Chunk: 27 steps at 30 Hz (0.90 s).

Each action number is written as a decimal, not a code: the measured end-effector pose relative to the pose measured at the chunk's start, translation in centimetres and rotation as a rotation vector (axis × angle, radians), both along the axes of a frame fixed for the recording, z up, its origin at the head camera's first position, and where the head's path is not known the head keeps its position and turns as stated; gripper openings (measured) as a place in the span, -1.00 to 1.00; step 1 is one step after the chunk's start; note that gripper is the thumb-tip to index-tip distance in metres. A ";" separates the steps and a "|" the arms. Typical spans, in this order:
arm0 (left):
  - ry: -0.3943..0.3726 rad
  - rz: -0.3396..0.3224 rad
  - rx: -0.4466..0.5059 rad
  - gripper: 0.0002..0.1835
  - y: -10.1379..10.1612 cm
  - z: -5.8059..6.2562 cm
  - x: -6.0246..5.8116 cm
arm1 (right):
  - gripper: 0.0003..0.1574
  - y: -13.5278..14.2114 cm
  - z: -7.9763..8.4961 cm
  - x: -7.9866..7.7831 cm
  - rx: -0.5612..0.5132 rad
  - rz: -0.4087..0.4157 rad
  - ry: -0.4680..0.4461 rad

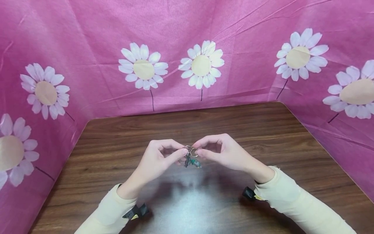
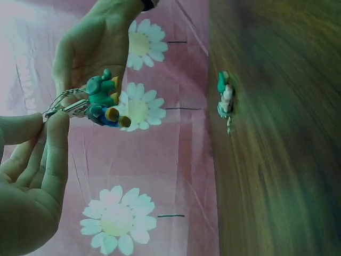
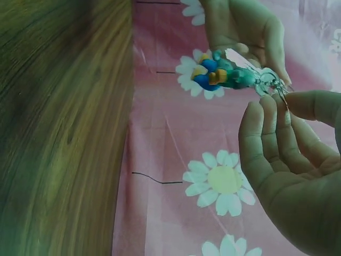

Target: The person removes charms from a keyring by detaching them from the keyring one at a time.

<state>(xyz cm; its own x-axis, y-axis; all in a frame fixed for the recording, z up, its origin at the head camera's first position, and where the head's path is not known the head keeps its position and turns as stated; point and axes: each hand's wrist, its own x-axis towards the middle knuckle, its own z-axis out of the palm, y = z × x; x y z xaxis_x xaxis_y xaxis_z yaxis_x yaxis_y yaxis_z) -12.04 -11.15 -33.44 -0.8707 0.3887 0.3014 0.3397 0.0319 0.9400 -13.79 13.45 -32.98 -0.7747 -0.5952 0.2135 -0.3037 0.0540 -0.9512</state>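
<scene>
Over the middle of the table, my left hand [image 1: 157, 157] and my right hand [image 1: 230, 154] meet with thumb and finger. Each pinches one of two touching metal key rings; the right one [image 1: 194, 152] shows plainest. Small figurine charms [image 1: 195, 163] in green, blue and yellow-orange hang below. In the left wrist view, a green figurine [image 2: 100, 92] dangles on a chain between the hands. A flat silvery piece [image 3: 240, 57] shows beside the charms in the right wrist view. How the rings are linked is too small to tell.
Another green and white keychain charm [image 2: 225, 96] lies on the wooden table in the left wrist view. Pink cloth [image 1: 172, 19] with white flowers walls the back and both sides of the table [image 1: 117, 130]. Dark devices [image 1: 140, 212] sit at both sleeves.
</scene>
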 end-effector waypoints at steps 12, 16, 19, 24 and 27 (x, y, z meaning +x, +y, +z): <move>-0.002 0.002 0.013 -0.88 0.0 -0.1 0.1 | -0.84 -0.3 0.3 0.4 -0.036 -0.046 0.067; 0.028 0.035 -0.038 -0.91 0.1 -0.1 0.2 | -0.87 -0.3 0.4 0.6 -0.051 -0.059 0.079; 0.045 0.036 -0.038 -0.92 0.1 -0.1 0.2 | -0.87 -0.3 0.4 0.7 -0.062 -0.061 0.078; 0.021 0.011 0.002 -0.96 0.3 -0.2 0.3 | -0.83 -0.3 0.4 1.1 -0.066 -0.075 0.076; -0.017 -0.014 0.057 -0.97 0.5 -0.1 0.3 | -0.83 -0.4 0.3 1.3 -0.083 -0.078 0.067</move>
